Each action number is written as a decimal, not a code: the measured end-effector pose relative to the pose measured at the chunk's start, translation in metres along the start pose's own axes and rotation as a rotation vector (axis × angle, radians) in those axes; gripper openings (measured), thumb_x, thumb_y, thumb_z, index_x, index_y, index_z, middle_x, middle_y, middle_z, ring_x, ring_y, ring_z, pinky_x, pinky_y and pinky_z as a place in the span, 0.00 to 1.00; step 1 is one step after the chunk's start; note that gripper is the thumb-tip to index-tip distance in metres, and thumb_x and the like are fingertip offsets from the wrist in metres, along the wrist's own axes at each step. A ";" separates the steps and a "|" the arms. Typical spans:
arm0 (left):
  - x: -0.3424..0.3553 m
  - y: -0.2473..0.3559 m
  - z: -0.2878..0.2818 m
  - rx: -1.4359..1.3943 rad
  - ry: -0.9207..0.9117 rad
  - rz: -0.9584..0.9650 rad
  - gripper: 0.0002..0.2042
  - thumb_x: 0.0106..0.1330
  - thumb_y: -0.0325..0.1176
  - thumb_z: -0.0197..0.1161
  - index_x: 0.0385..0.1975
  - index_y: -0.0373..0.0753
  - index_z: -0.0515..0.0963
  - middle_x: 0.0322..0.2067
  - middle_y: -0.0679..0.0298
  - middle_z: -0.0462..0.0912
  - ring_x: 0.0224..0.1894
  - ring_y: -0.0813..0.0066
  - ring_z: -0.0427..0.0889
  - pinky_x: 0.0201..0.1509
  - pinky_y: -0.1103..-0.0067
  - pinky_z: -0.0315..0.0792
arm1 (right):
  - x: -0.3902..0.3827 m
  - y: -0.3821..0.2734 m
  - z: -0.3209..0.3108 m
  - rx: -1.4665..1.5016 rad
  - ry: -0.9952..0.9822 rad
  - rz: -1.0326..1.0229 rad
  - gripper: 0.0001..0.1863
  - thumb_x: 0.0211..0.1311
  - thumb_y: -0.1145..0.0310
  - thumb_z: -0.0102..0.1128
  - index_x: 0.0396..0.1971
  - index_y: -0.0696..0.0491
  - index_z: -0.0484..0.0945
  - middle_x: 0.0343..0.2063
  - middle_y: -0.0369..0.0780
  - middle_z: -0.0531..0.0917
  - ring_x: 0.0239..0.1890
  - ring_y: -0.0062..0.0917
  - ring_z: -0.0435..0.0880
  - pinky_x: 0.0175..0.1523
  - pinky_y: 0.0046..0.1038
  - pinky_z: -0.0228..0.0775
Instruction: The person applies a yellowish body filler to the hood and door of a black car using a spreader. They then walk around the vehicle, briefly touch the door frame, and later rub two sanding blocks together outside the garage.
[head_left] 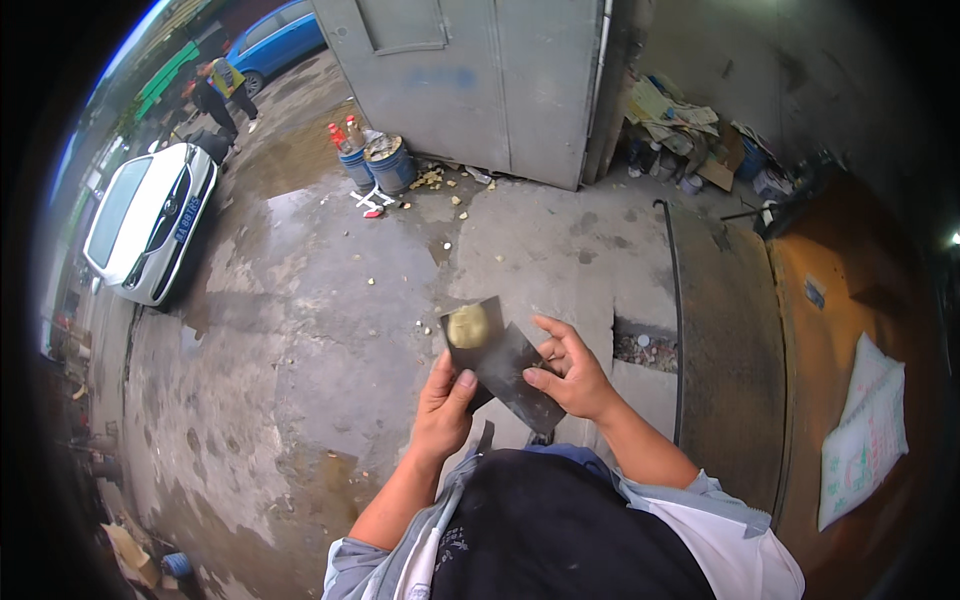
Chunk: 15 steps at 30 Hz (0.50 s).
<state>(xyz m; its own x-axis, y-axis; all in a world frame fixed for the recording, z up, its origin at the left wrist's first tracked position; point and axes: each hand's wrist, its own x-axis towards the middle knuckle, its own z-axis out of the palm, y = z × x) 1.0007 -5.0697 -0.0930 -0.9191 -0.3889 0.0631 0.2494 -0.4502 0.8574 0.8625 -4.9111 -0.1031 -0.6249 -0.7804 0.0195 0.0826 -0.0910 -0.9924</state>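
Observation:
My left hand [444, 408] grips a dark, flat putty scraper [492, 318], its thumb pressed on the near end. A lump of yellowish putty [467, 327] sits on the far end of this scraper. In my right hand [572, 370] is a second dark rectangular scraper [518, 362], pinched between the thumb and the fingers. The second scraper overlaps the first one at an angle and is slightly blurred. Both are held in front of my body, above the concrete floor. The grip ends under my fingers are partly hidden.
Two blue buckets [392, 176], bottles with red tops [353, 130] and yellow scraps stand by a grey metal door [460, 80]. To the left is a white car [150, 225]; people stand behind it. A brown board [730, 340] and a white sack [865, 435] are at right.

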 end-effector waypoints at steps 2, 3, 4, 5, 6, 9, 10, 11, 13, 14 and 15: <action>0.019 -0.002 -0.014 0.282 -0.040 0.034 0.21 0.73 0.28 0.50 0.66 0.36 0.63 0.59 0.61 0.71 0.62 0.72 0.68 0.65 0.77 0.61 | 0.021 -0.001 -0.005 0.025 0.015 0.020 0.40 0.57 0.76 0.67 0.67 0.54 0.56 0.38 0.37 0.75 0.39 0.16 0.78 0.43 0.18 0.72; 0.031 0.003 -0.016 0.357 -0.064 0.050 0.21 0.73 0.28 0.51 0.66 0.37 0.63 0.58 0.61 0.71 0.61 0.72 0.68 0.64 0.77 0.61 | 0.030 0.000 -0.009 0.037 0.027 0.034 0.40 0.57 0.76 0.68 0.67 0.53 0.56 0.38 0.37 0.75 0.39 0.17 0.78 0.43 0.18 0.72; 0.043 0.010 -0.020 0.432 -0.086 0.064 0.21 0.73 0.29 0.51 0.66 0.37 0.64 0.57 0.61 0.72 0.60 0.72 0.69 0.64 0.77 0.62 | 0.043 0.004 -0.014 0.000 0.018 0.007 0.40 0.58 0.76 0.67 0.67 0.53 0.55 0.40 0.38 0.76 0.39 0.18 0.79 0.43 0.20 0.74; 0.054 0.017 -0.025 0.508 -0.109 0.078 0.21 0.73 0.29 0.51 0.66 0.37 0.64 0.56 0.61 0.72 0.59 0.72 0.69 0.63 0.77 0.62 | 0.057 0.006 -0.013 0.037 0.005 -0.008 0.40 0.58 0.77 0.66 0.67 0.53 0.55 0.40 0.39 0.76 0.39 0.19 0.80 0.43 0.20 0.74; 0.066 0.018 -0.031 0.543 -0.118 0.097 0.21 0.73 0.28 0.51 0.66 0.37 0.64 0.55 0.61 0.72 0.58 0.71 0.70 0.62 0.77 0.64 | 0.072 0.008 -0.013 0.066 -0.003 -0.028 0.39 0.58 0.77 0.66 0.67 0.52 0.55 0.41 0.40 0.77 0.39 0.19 0.80 0.43 0.21 0.75; 0.103 0.024 -0.055 0.648 -0.142 0.164 0.22 0.71 0.26 0.53 0.65 0.39 0.64 0.52 0.60 0.73 0.55 0.69 0.72 0.58 0.76 0.67 | 0.119 0.011 -0.012 0.103 -0.035 -0.079 0.39 0.59 0.78 0.65 0.67 0.53 0.54 0.43 0.42 0.78 0.40 0.21 0.81 0.44 0.22 0.76; 0.117 0.025 -0.064 0.683 -0.147 0.185 0.22 0.71 0.26 0.53 0.65 0.39 0.64 0.51 0.59 0.74 0.54 0.68 0.73 0.57 0.76 0.68 | 0.136 0.012 -0.012 0.087 -0.036 -0.092 0.39 0.59 0.78 0.65 0.67 0.53 0.54 0.43 0.42 0.78 0.40 0.21 0.82 0.44 0.23 0.76; 0.132 0.027 -0.074 0.718 -0.150 0.205 0.23 0.70 0.25 0.54 0.65 0.39 0.65 0.51 0.58 0.74 0.54 0.67 0.73 0.57 0.76 0.68 | 0.153 0.014 -0.012 0.072 -0.037 -0.106 0.39 0.59 0.78 0.65 0.67 0.53 0.54 0.43 0.43 0.78 0.41 0.21 0.82 0.45 0.23 0.76; 0.160 0.033 -0.091 0.737 -0.162 0.221 0.23 0.69 0.24 0.54 0.65 0.39 0.65 0.50 0.56 0.74 0.53 0.65 0.74 0.56 0.75 0.69 | 0.186 0.013 -0.011 0.080 -0.039 -0.116 0.39 0.58 0.78 0.65 0.67 0.53 0.54 0.43 0.43 0.78 0.41 0.22 0.82 0.45 0.23 0.77; 0.175 0.037 -0.100 0.726 -0.170 0.218 0.23 0.69 0.24 0.54 0.65 0.39 0.65 0.49 0.56 0.74 0.53 0.64 0.74 0.55 0.75 0.69 | 0.203 0.012 -0.011 0.085 -0.039 -0.121 0.39 0.58 0.79 0.65 0.67 0.53 0.54 0.43 0.43 0.78 0.41 0.22 0.82 0.45 0.23 0.77; 0.186 0.042 -0.108 0.720 -0.172 0.206 0.23 0.69 0.24 0.55 0.64 0.39 0.65 0.49 0.55 0.74 0.52 0.63 0.74 0.55 0.75 0.69 | 0.219 0.011 -0.008 0.086 -0.048 -0.134 0.39 0.58 0.79 0.65 0.67 0.53 0.54 0.43 0.43 0.78 0.41 0.22 0.82 0.46 0.23 0.77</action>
<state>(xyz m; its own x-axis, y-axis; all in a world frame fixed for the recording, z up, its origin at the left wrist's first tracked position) 0.8733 -5.2475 -0.1000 -0.9250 -0.2508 0.2853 0.2144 0.2753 0.9372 0.7199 -5.0781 -0.1109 -0.5975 -0.7859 0.1593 0.0681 -0.2476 -0.9665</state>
